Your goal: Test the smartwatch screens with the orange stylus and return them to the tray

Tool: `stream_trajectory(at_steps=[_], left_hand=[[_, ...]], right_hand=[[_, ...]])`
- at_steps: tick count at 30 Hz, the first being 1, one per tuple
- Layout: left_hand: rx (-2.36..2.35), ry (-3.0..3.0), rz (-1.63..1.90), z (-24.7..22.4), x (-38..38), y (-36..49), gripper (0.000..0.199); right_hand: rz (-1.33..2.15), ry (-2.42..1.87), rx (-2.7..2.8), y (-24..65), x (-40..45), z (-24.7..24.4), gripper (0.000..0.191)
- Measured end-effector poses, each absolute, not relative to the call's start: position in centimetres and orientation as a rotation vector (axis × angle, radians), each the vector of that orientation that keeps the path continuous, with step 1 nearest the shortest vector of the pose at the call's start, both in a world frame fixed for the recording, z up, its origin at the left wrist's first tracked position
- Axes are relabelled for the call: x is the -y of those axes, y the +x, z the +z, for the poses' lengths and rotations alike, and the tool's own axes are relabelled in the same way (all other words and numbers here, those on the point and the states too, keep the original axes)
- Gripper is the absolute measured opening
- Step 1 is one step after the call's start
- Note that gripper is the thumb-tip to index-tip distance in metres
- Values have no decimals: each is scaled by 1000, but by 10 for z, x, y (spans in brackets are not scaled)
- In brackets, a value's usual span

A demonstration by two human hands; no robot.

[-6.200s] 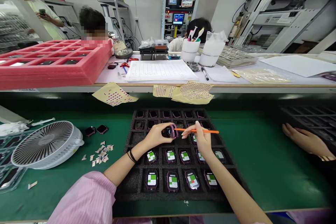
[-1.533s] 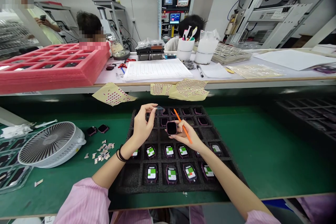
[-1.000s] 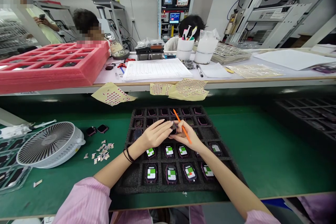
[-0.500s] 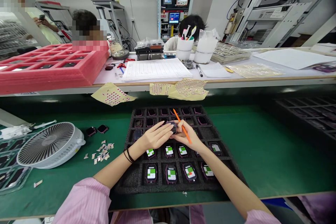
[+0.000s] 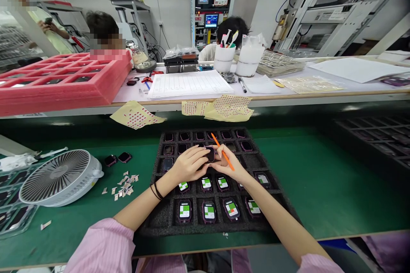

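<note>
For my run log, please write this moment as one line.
left hand: fingers on dark-screened watch body | right hand: at watch body, holding orange stick | below: black foam tray

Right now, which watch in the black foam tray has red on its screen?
Third watch from the left in the nearest row of the black foam tray: a red patch sits among its green, while the other screens show only green and white.

A smartwatch (image 5: 210, 154) with a dark screen and plum-pink case sits pinched between the left hand (image 5: 188, 163) and right hand (image 5: 228, 167) over a black foam tray (image 5: 157, 179), the right hand's orange stick (image 5: 218, 145) pointing toward eleven o'clock.
</note>
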State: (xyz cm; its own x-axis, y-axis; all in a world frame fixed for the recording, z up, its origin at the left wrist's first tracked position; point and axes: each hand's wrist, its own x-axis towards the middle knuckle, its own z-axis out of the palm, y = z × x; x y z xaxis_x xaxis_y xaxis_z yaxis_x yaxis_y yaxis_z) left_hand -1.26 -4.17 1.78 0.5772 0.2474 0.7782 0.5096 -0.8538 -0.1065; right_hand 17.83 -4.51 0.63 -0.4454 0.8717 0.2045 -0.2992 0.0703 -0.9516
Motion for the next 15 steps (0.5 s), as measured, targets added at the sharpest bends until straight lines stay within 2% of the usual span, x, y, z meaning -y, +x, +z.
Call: stream_trajectory(at_steps=[8,13,15], left_hand=[[1138,-2535,-1504,12,40,-17,11],[1223,-2556,-1605,12,38,-18,14],[1180,-2648,-1576,14,39,-17,21]], right_hand=[[1540,-630,1314,179,45,10,33],[1521,-637,1339,178,44,8,33],[1512,-652,1357,178,43,6,34]])
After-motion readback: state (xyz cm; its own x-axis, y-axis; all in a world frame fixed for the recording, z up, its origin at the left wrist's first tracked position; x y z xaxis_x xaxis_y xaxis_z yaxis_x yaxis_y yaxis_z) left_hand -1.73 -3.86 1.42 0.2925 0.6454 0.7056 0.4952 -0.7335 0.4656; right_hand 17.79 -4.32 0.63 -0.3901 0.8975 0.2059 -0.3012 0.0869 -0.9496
